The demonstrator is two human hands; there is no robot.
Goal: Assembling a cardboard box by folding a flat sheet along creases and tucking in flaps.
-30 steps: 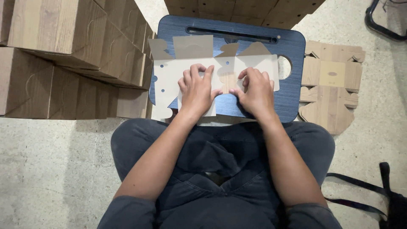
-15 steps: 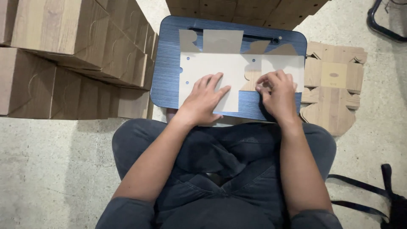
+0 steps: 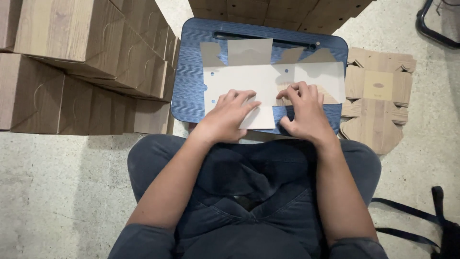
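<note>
Seated person, dark trousers, lap nearest the camera. Left hand (image 3: 229, 116) lies open, palm down, flat on the near edge of the carton blank (image 3: 258, 81). Right hand (image 3: 303, 112) rests on the blank's right half, fingers curled, tips pressing at a fold; it grips nothing. The blank lies white side up, flat on the blue lap desk (image 3: 189, 72). Finished boxes (image 3: 72, 52) are stacked to the left; flat blanks (image 3: 378, 96) lie on the floor to the right.
</note>
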